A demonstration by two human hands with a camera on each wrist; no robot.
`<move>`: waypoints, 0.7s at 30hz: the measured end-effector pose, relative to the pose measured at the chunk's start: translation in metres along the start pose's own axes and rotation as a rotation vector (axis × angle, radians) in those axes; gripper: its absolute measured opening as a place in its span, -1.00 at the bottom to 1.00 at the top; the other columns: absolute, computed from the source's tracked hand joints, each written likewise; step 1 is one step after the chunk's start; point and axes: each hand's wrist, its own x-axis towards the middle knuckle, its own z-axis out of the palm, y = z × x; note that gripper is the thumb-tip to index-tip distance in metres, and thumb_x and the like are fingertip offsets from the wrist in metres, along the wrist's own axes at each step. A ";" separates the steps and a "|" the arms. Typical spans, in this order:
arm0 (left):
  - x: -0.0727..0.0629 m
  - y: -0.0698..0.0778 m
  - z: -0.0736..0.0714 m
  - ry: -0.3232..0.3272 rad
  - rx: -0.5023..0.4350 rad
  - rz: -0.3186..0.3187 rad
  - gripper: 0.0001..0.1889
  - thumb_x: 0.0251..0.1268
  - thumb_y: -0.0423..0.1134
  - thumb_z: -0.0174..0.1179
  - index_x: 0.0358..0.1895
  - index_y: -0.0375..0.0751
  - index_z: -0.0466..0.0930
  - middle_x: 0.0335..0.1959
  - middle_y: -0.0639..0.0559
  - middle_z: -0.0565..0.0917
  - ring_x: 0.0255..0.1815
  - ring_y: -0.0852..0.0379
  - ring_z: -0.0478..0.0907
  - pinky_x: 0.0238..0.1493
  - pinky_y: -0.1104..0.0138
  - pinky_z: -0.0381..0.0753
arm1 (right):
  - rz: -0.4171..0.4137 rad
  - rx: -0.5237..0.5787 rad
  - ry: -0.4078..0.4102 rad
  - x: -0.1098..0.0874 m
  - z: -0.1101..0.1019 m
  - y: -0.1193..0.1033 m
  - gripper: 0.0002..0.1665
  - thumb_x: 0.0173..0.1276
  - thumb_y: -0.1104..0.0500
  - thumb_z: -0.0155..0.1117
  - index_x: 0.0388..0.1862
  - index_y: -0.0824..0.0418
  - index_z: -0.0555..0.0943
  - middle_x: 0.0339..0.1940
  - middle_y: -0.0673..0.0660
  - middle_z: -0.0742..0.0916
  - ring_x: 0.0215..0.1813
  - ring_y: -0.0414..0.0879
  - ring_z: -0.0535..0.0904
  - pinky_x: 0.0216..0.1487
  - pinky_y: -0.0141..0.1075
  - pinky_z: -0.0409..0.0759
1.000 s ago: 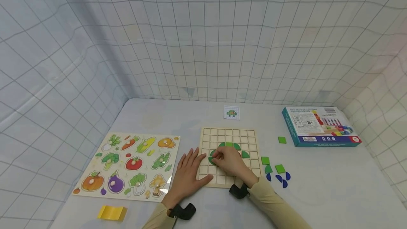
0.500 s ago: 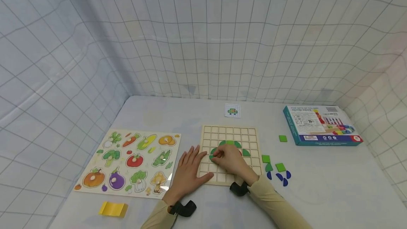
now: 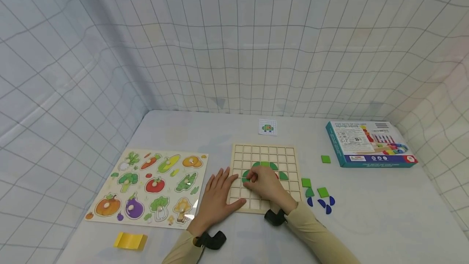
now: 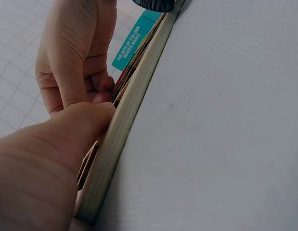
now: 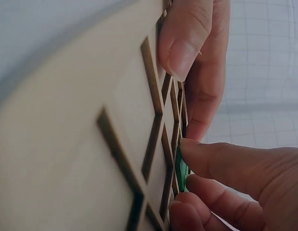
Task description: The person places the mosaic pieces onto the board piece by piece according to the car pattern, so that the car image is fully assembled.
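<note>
A wooden grid board lies in the middle of the table in the head view, with several green pieces set in its cells. My left hand is spread over its left edge, thumb at the near side; the left wrist view shows that thumb against the board's rim. My right hand reaches over the board and covers some cells. Thumb and fingers of it pinch a small green piece, rounded on one side, at a cell near the left side. A bit of red shows beside the hand.
Green tiles and several blue half-circles lie right of the board. A pattern card lies behind it. Far right is a box; left are a vegetable puzzle and a yellow block.
The green piece at my right fingertips has shifted slightly and now sits closer to the green piece beyond it. My left hand stays put. The head view has tilted slightly.
</note>
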 end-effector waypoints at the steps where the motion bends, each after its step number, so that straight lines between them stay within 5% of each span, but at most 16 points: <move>1: 0.000 0.000 0.000 0.003 -0.001 0.004 -0.23 0.15 0.29 0.15 0.35 -0.10 0.32 0.44 -0.19 0.18 0.46 -0.14 -0.02 0.40 0.00 -0.12 | -0.002 -0.001 -0.003 0.000 0.000 0.000 -0.85 0.11 0.19 0.47 -0.46 0.13 0.62 -0.61 -0.11 0.52 -0.57 -0.25 0.39 -0.54 -0.38 0.41; 11: 0.001 0.000 0.001 0.009 0.004 0.008 -0.23 0.12 0.27 0.18 0.33 -0.10 0.33 0.43 -0.19 0.19 0.46 -0.14 0.00 0.39 -0.01 -0.09 | 0.001 0.009 -0.002 -0.014 -0.007 0.007 -0.90 0.15 0.17 0.44 -0.41 0.13 0.65 -0.61 -0.13 0.52 -0.55 -0.25 0.39 -0.52 -0.38 0.40; 21: 0.001 0.000 0.002 -0.039 -0.011 -0.043 -0.21 0.15 0.32 0.12 0.37 -0.06 0.29 0.46 -0.14 0.13 0.49 -0.07 -0.09 0.42 0.06 -0.20 | 0.032 -0.005 0.098 -0.050 -0.045 0.028 -0.93 0.18 0.17 0.43 -0.40 0.07 0.67 -0.56 -0.17 0.55 -0.50 -0.25 0.42 -0.50 -0.39 0.44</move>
